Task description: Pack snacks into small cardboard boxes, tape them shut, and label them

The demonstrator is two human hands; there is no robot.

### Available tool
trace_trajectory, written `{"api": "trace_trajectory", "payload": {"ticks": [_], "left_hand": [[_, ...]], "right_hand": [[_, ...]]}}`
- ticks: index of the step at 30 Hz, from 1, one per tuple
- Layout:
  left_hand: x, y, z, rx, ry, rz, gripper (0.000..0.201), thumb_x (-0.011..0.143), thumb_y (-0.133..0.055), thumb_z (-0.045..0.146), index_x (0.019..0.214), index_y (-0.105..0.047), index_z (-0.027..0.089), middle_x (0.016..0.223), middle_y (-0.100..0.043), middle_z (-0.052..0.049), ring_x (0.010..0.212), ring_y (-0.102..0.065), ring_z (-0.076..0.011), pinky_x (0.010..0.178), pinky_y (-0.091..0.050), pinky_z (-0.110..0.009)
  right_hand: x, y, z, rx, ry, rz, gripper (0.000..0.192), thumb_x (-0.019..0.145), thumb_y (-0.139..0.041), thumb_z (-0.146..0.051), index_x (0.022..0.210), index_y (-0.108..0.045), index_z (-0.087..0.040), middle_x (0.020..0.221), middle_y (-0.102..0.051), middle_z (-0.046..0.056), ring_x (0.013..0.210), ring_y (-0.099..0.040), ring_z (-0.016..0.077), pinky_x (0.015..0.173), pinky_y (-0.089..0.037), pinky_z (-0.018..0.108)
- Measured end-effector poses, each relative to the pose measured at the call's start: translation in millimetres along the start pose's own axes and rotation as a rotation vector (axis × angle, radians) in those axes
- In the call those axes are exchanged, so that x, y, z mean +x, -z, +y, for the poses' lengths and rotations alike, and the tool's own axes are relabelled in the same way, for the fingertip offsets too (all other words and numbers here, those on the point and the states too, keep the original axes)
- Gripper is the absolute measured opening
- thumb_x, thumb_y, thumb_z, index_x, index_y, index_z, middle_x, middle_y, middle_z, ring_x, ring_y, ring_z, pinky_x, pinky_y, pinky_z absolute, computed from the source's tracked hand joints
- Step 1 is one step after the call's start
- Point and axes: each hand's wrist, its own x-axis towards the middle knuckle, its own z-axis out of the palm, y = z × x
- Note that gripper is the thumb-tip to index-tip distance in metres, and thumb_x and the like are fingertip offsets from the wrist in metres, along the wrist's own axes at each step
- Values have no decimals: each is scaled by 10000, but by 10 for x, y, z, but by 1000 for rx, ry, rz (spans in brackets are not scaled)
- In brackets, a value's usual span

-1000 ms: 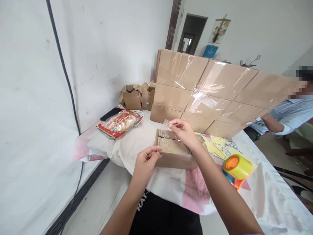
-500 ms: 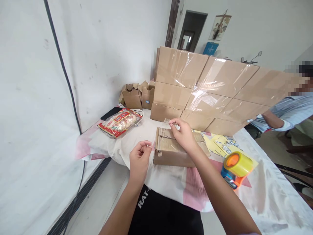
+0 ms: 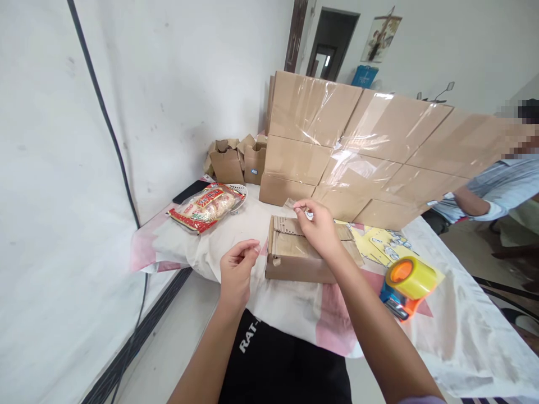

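Note:
A small brown cardboard box (image 3: pixel 297 269) lies at the near edge of the cloth-covered table, with a torn, corrugated edge along its top. Over the box, my right hand (image 3: pixel 319 227) is closed in a pinch on a piece of clear tape (image 3: pixel 289 205) that sticks out past its fingertips. My left hand (image 3: pixel 238 268) hovers just left of the box, thumb and forefinger pressed together. Whatever it may hold is too small to make out. To the right stands a tape dispenser (image 3: pixel 406 286) with a yellow roll, an orange core and a blue-and-orange body.
Behind the box rises a wall of taped cartons (image 3: pixel 370 151). Opened small boxes (image 3: pixel 227 163), a red-and-clear food packet (image 3: pixel 206 207), a white basket (image 3: pixel 239 196) and a black phone (image 3: pixel 191 191) are at left. Yellow printed sheets (image 3: pixel 383 247) lie right. A person (image 3: pixel 488 191) sits beyond.
The view has tilted slightly. My left hand has shifted a little to the left, away from the box; my right hand keeps its pinch on the tape above the box.

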Motion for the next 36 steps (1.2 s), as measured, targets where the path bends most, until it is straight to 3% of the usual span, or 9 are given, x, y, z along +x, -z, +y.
{"api": "trace_trajectory", "payload": {"ticks": [5, 12, 16, 27, 31, 36], "left_hand": [[9, 31, -11, -41, -6, -8, 299, 710, -845, 427, 865, -772, 182, 551, -345, 84, 543, -306, -70, 561, -293, -236], [5, 46, -9, -92, -17, 21, 357, 752, -841, 490, 899, -762, 175, 581, -362, 72, 559, -328, -72, 554, -304, -224], [37, 76, 23, -119, -95, 69, 371, 783, -827, 503, 912, -737, 167, 606, -373, 69, 564, -339, -66, 553, -313, -212], [154, 216, 125, -169, -150, 44, 284, 896, -677, 372, 754, -497, 203, 568, -328, 81, 494, -251, -75, 506, -221, -232], [230, 336, 89, 115, -208, 98, 260, 925, -560, 338, 716, -479, 206, 595, -337, 62, 532, -309, -99, 539, -266, -247], [429, 599, 84, 572, -261, 166, 183, 854, -640, 375, 793, -642, 202, 704, -566, 16, 682, -502, -145, 673, -378, -278]], "right_hand": [[-6, 5, -12, 21, -34, 3, 168, 916, -539, -264, 939, -696, -211, 980, -751, 59, 960, -652, 241, 881, -491, 381], [-2, 7, 23, 50, -84, 67, 180, 907, -546, -287, 924, -701, -198, 994, -757, 68, 940, -674, 233, 862, -501, 373], [-1, 13, 13, 42, -102, 67, 188, 896, -546, -297, 915, -703, -195, 985, -759, 76, 915, -672, 235, 821, -506, 367], [-27, 29, 61, 8, -89, 109, 203, 890, -538, -300, 922, -711, -199, 950, -761, 71, 895, -690, 239, 834, -525, 379], [-34, 52, 44, 10, -97, 99, 200, 893, -540, -306, 919, -708, -201, 945, -761, 71, 895, -689, 241, 834, -524, 381], [-39, 52, 42, 21, -98, 95, 193, 891, -541, -286, 930, -708, -198, 954, -760, 70, 900, -685, 238, 821, -518, 371]]}}
